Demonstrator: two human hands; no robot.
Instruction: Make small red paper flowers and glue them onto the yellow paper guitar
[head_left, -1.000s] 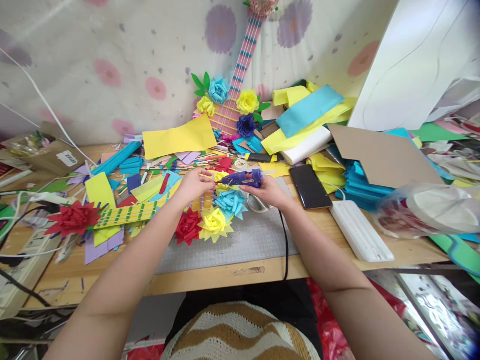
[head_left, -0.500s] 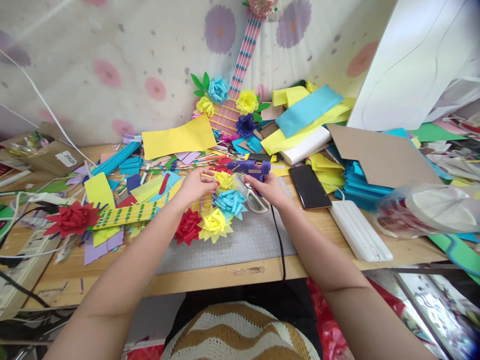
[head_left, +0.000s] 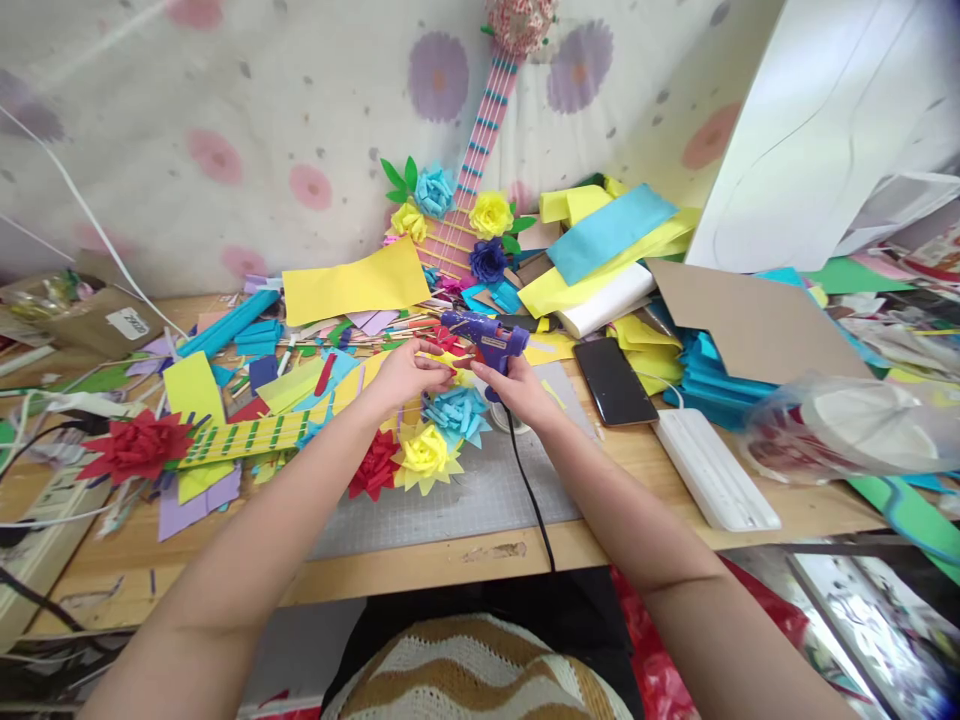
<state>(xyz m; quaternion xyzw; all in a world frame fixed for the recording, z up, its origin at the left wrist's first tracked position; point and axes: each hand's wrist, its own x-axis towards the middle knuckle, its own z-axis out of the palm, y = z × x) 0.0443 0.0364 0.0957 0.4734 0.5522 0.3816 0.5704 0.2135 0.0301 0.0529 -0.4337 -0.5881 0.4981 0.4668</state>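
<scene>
My right hand (head_left: 519,388) is wrapped round the handle of a purple glue gun (head_left: 489,335), its nozzle pointing left and a black cord (head_left: 529,480) hanging from it. Close beside it, my left hand (head_left: 411,378) has its fingertips pinched together; a bit of red shows at them, too small to name. Both hands are above a yellow paper guitar with a green-striped neck (head_left: 259,430). On its body sit a blue paper flower (head_left: 457,414), a yellow paper flower (head_left: 426,455) and a red paper flower (head_left: 375,464). Another red flower (head_left: 139,445) is at the neck's end.
A grey cutting mat (head_left: 450,515) lies under the guitar body. To the right are a phone (head_left: 615,380), a white power strip (head_left: 718,470) and cardboard (head_left: 757,320). Behind, a pink paper guitar (head_left: 484,140) leans against the wall among paper scraps.
My right hand has brought the glue gun left and slightly down, closer to my left hand. The left hand has shifted a little right, and the view has moved slightly.
</scene>
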